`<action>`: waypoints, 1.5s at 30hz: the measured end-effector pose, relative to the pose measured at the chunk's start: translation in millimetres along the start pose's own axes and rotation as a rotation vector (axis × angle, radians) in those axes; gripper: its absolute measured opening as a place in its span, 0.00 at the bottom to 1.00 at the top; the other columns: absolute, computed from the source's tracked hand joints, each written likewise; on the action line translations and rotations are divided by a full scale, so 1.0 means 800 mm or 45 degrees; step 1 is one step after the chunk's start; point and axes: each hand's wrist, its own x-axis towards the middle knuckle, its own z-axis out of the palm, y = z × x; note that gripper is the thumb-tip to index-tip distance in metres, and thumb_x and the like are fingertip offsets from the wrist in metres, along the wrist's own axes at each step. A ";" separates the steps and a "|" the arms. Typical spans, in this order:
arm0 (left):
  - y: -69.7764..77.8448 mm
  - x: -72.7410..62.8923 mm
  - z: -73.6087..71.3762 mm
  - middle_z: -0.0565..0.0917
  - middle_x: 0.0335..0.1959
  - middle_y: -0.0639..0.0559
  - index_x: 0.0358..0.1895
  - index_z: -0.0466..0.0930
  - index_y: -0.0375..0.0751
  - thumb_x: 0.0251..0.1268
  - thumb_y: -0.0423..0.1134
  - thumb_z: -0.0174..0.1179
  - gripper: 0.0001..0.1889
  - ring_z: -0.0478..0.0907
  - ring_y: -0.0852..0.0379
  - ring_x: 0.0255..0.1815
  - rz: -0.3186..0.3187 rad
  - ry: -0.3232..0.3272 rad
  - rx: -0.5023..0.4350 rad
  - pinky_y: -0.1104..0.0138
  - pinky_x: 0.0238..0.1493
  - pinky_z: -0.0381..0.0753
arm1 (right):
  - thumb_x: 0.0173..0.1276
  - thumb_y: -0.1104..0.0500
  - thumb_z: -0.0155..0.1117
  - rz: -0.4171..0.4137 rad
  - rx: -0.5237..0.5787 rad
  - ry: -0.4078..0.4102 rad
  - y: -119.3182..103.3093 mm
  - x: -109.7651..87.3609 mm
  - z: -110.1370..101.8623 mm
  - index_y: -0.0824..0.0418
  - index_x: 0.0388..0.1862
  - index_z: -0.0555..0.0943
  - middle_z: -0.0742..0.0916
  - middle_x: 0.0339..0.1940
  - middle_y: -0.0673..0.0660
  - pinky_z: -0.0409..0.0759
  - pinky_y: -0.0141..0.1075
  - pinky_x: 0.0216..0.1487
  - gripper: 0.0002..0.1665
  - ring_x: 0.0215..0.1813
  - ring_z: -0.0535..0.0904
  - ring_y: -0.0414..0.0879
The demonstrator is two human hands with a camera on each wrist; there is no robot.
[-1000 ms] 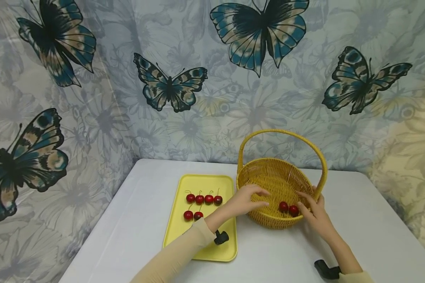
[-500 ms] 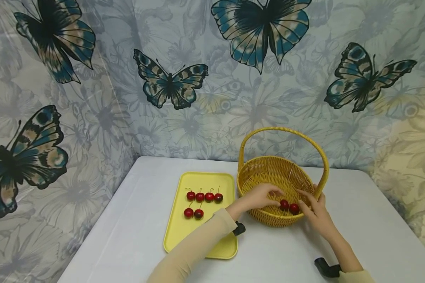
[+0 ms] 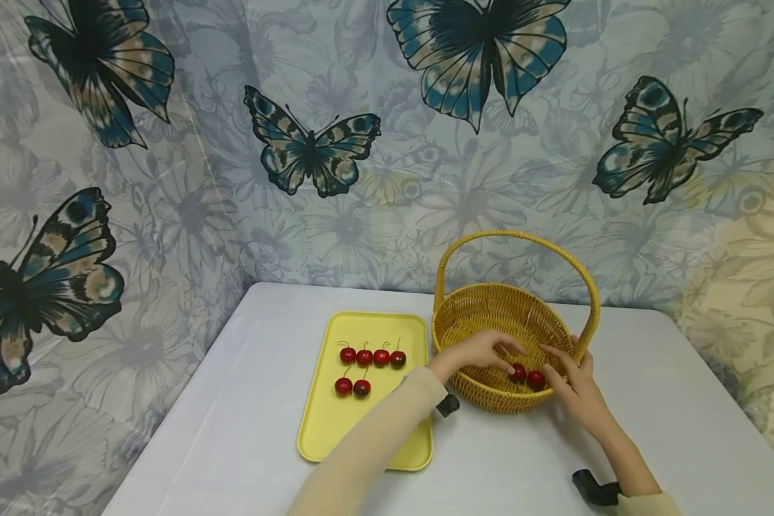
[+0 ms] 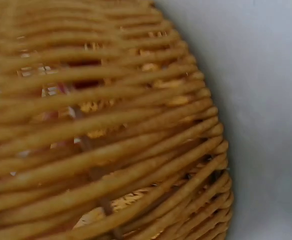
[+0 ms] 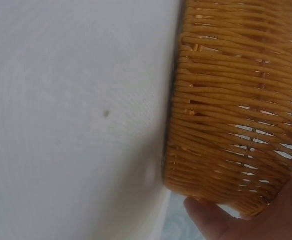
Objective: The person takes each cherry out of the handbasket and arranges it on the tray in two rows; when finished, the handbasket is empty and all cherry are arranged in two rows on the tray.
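In the head view, a yellow wicker basket with a tall handle stands at the table's right. Two dark red cherries, a left one and a right one, lie inside near its front right wall. My left hand reaches over the near left rim, thumb tip right at the left cherry and fingers loosely bent above it. My right hand grips the basket's right side, some fingers over the rim and others outside. In the left wrist view the woven wall covers most of the left hand's work.
Left of the basket lies a yellow tray with several stemmed cherries in two rows; my left sleeve crosses its near right part. Both stand on a white-covered table. Behind rises a butterfly-print cloth.
My left hand has moved right, deeper into the basket, from left of the cherries to the left cherry. The right hand keeps its place at the basket's side.
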 end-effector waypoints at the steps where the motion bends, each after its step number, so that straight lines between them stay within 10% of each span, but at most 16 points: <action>1: -0.002 0.002 0.000 0.80 0.54 0.52 0.55 0.77 0.42 0.56 0.35 0.65 0.21 0.76 0.59 0.54 -0.002 -0.015 -0.011 0.80 0.46 0.73 | 0.73 0.54 0.46 -0.001 -0.001 0.000 0.001 0.000 0.000 0.66 0.65 0.65 0.41 0.71 0.74 0.63 0.74 0.42 0.26 0.59 0.56 0.82; 18: -0.011 0.020 0.005 0.79 0.54 0.56 0.56 0.77 0.45 0.56 0.34 0.65 0.22 0.75 0.65 0.51 -0.055 -0.198 0.086 0.82 0.45 0.72 | 0.74 0.54 0.46 -0.001 0.014 -0.003 -0.001 0.000 -0.001 0.65 0.65 0.65 0.41 0.71 0.74 0.62 0.75 0.43 0.25 0.61 0.54 0.82; 45: -0.007 0.014 0.001 0.81 0.46 0.55 0.51 0.78 0.45 0.60 0.37 0.62 0.15 0.76 0.66 0.45 -0.038 -0.185 0.179 0.82 0.42 0.72 | 0.73 0.55 0.47 0.000 0.029 0.008 -0.002 0.000 -0.002 0.64 0.65 0.66 0.41 0.71 0.72 0.61 0.75 0.44 0.25 0.62 0.52 0.81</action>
